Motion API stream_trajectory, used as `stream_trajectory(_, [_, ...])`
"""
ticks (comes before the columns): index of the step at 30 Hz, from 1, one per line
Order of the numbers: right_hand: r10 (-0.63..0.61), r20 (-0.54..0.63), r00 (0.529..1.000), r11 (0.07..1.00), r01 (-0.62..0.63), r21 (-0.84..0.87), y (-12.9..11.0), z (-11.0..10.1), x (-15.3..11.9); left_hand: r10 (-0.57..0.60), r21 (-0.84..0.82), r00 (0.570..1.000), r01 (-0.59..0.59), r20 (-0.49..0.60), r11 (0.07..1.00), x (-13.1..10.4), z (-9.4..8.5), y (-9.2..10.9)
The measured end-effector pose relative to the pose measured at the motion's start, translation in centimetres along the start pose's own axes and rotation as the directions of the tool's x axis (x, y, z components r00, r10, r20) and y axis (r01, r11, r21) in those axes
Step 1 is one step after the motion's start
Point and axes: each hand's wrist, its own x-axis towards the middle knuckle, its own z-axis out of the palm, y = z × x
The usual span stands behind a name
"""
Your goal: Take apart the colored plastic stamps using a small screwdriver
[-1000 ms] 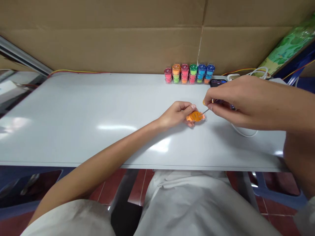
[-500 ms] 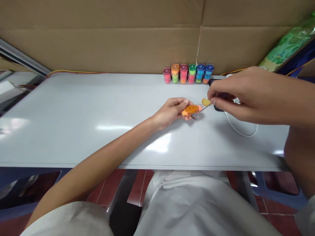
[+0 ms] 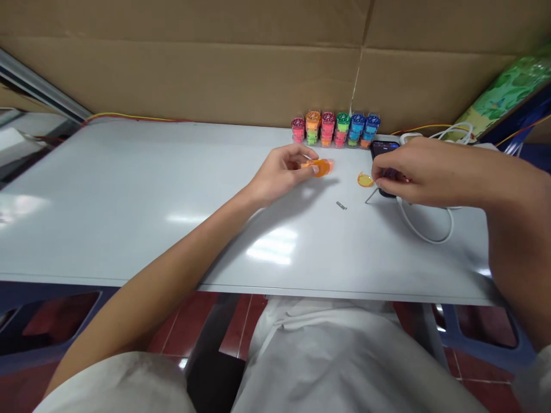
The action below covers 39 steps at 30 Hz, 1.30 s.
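My left hand is closed over the table, thumb and fingers pinching a small orange plastic piece. The piece is blurred, with a pinkish part at its right end. A thin metal rod slants down from the closed fingers of my right hand, its tip close to the tabletop. Between the hands, a small flat metal blade lies on the table. A round yellow-orange translucent plastic part rests just left of my right fingers.
Several small colourful stacked plastic pieces stand in a row along the cardboard wall. A phone lies partly under my right hand, with a white cable looping beside it. A green patterned bottle leans at the back right.
My left hand has moved up and left with the orange piece, away from the rod. The metal blade, earlier at the piece, now lies on the table. The rod now points down.
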Motion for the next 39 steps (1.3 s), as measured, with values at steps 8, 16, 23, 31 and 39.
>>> stream_trajectory(8, [0.015,0.042,0.999,1.000,-0.016,0.016,0.1,0.0,-0.5,0.177,0.754,0.961,-0.276,0.213,0.596,0.5,-3.6,-0.1])
stream_trajectory(16, [0.015,0.066,0.998,1.000,-0.014,-0.023,0.3,0.1,-1.0,-0.057,0.724,0.898,-0.313,0.437,0.614,-0.4,-5.9,1.8])
stream_trajectory(23, [0.032,0.101,0.994,0.999,-0.032,0.002,-0.1,-0.3,-1.2,0.021,0.818,0.970,-0.215,0.242,0.534,0.6,-7.9,-0.5])
stream_trajectory(31, [0.050,0.132,0.990,0.997,-0.056,0.043,-0.9,-0.5,-1.6,0.147,0.884,0.989,-0.091,0.025,0.458,5.1,-8.5,-4.6])
stream_trajectory(39, [0.096,0.140,0.985,0.990,-0.110,0.093,-1.2,-1.3,-2.8,0.149,0.884,0.983,-0.165,0.110,0.437,8.0,-8.7,-4.3])
